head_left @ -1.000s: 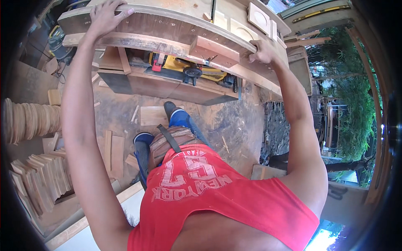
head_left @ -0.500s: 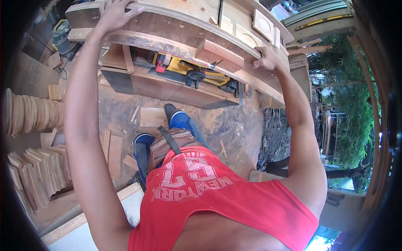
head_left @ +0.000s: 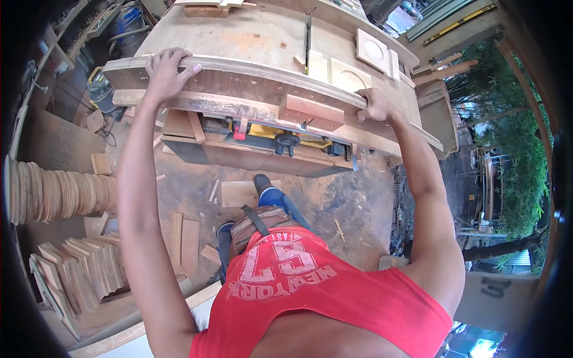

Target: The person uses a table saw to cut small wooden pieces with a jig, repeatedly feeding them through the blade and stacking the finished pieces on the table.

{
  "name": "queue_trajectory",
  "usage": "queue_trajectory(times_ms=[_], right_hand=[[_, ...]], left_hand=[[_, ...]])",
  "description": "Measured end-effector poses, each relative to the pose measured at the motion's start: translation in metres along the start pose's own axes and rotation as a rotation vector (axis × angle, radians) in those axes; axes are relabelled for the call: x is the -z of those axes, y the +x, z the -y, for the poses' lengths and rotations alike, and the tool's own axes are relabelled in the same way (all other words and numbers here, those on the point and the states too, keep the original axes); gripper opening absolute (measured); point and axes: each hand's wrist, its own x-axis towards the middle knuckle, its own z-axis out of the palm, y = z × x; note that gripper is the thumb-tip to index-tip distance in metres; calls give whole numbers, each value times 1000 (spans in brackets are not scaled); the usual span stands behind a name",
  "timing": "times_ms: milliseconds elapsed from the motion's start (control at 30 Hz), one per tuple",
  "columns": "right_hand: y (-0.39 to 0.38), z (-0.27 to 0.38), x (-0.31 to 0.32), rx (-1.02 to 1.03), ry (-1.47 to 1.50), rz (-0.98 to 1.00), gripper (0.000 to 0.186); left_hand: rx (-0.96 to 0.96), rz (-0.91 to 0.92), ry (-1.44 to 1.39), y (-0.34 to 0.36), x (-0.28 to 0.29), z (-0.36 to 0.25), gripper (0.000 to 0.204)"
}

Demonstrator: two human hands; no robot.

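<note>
Fingers of my left hand (head_left: 167, 74) wrap over the top of a long plywood fence (head_left: 250, 76), its thumb along the near face. Farther right, my right hand (head_left: 375, 105) grips the same fence, fingers curled over its edge. The fence borders a wide wooden panel (head_left: 233, 42), which has a dark narrow slot (head_left: 308, 45). A reddish wooden block (head_left: 310, 112) sticks out from the fence's near side, between my hands. Right of the slot lie a square wooden piece with a round recess (head_left: 371, 51) and another piece with a curved cutout (head_left: 351, 74).
Below the fence is a yellow-bodied table saw with a black handwheel (head_left: 287, 141). Rounded wooden pieces (head_left: 59, 191) and flat boards (head_left: 80, 271) are stacked at left. Offcuts and a board (head_left: 239, 193) lie on the dusty floor. A shop vacuum (head_left: 101, 89) stands far left.
The view has tilted up, so more of the panel and its far side shows. Both hands keep their hold on the fence.
</note>
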Motion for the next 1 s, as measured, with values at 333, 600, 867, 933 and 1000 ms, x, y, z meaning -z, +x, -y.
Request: queue_trajectory(times_ms=[333,600,867,933,1000], right_hand=[[41,-29,8,11,14,-7,73],[56,-37,12,18,23,-17,69],[53,-32,12,-42,82,25,69],[53,-36,9,-11,44,5,71],[55,-37,9,7,14,-12,73]], left_hand=[[2,20,-38,35,-19,1,60],[5,17,-45,52,-30,4,59],[-7,11,-53,49,-25,-1,57],[-6,2,-54,48,-27,-2,58],[-3,-3,-49,46,-26,-2,60]])
